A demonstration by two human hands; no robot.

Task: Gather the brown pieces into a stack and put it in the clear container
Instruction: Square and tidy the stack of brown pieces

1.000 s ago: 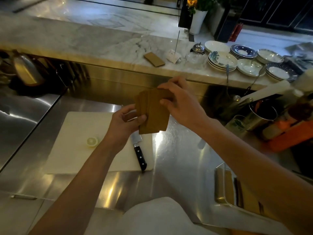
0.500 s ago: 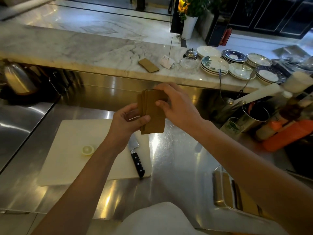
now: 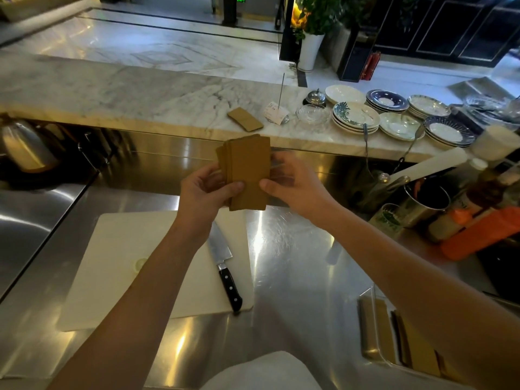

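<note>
A stack of flat brown pieces (image 3: 247, 170) stands upright in the air over the steel counter, slightly fanned at its left edge. My left hand (image 3: 206, 190) grips its lower left side with the thumb on the front. My right hand (image 3: 292, 187) holds the right side, thumb on the front and fingers behind. One more brown piece (image 3: 244, 118) lies flat on the marble ledge beyond. The clear container (image 3: 371, 319) sits at the lower right of the counter with brown pieces inside, partly hidden by my right forearm.
A white cutting board (image 3: 121, 266) carries a black-handled knife (image 3: 226, 268) and a small pale slice (image 3: 139, 264). Stacked plates (image 3: 356, 117) and a glass dish line the marble ledge. A metal utensil pot (image 3: 425, 204), bottles and an orange item crowd the right.
My right hand has slid from the top of the stack down to its right side. The stack now stands more upright and squarer between both hands. The camera has tilted up a little.
</note>
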